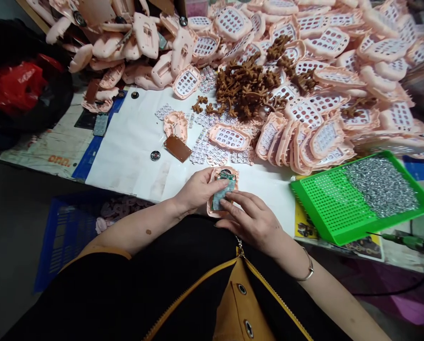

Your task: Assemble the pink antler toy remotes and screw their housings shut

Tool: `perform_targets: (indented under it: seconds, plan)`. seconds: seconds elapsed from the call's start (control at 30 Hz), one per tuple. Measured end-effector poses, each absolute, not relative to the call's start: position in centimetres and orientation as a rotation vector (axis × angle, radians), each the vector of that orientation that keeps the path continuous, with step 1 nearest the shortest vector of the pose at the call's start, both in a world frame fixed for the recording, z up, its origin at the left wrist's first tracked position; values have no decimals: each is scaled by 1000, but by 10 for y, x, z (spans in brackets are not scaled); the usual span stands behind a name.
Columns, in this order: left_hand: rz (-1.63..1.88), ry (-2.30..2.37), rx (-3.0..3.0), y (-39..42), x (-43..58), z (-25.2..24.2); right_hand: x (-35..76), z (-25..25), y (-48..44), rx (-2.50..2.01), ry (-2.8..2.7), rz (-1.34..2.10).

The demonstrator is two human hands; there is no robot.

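Note:
At the front edge of the table, a pale pink plastic toy phone shell [211,208] lies open side up. Inside it sits a green circuit board [217,202] with a grey keypad sheet, and a round black speaker shows at its top end. My left hand [197,190] grips the shell's left side, its thumb laid over the board. From the right, the fingertips of my right hand [256,220] press on the board's lower part, while the thumb is near the shell's bottom edge.
Pink shells [325,109] are heaped across the back and right. Brown rubbery pieces [247,87] lie mid-table, near a loose brown board [178,148] and a speaker [155,155]. A green tray [325,215] of screws stands right, beside a green-handled screwdriver [407,240].

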State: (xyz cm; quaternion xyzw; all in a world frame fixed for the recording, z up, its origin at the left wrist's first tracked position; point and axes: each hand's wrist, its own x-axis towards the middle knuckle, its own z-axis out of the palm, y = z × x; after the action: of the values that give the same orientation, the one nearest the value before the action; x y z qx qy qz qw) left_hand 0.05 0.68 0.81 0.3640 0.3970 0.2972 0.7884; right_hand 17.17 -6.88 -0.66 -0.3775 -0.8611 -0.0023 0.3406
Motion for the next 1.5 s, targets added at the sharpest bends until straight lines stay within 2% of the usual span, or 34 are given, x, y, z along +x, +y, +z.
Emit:
perform_targets:
  seconds: [0.13, 0.43, 0.63, 0.83, 1.5]
  plan:
    - [616, 806, 823, 7, -1, 8, 169, 1, -67, -1166, -2107, 46]
    - [485, 829, 795, 2, 2, 4, 163, -4, -63, -1462, -2224, 223]
    - [365, 876, 723, 0, 2, 3, 161, -7, -67, -1468, -2186, 187]
    - [574, 806, 636, -4, 6, 3, 155, -7, -66, -1428, -2168, 5]
    - [562, 880, 698, -6, 11, 1, 150, -11, -63, -1484, -2033, 193]
